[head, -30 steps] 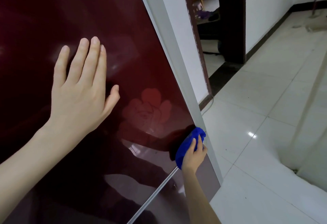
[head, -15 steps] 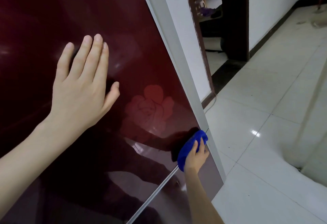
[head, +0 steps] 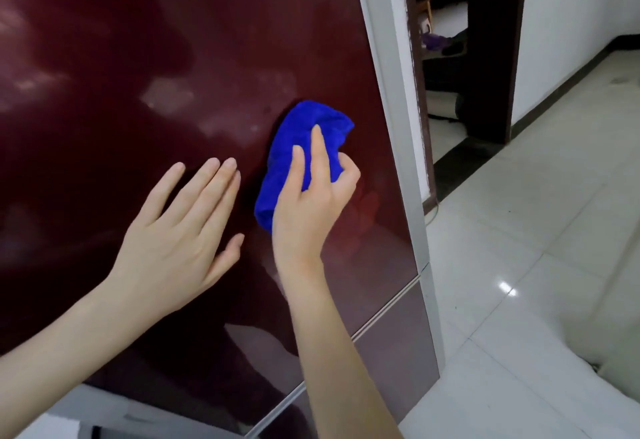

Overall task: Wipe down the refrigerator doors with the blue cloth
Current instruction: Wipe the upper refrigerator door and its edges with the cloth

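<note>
Pressed bunched blue microfibre cloth point(head: 301, 154) with gripping right hand point(head: 311, 203) on glossy maroon upper fridge door point(head: 138, 57); left hand point(head: 176, 227) splayed flat at 9 o'clock. Smears remained; lower door point(head: 398, 352) judged pending.

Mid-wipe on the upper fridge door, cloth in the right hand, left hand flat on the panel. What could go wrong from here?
1. The left hand lies bare on the glossy upper door, so it may leave fresh prints.
2. The blue cloth is bunched under the right hand, so it may streak or miss patches.
3. The lower door could get skipped.
</note>
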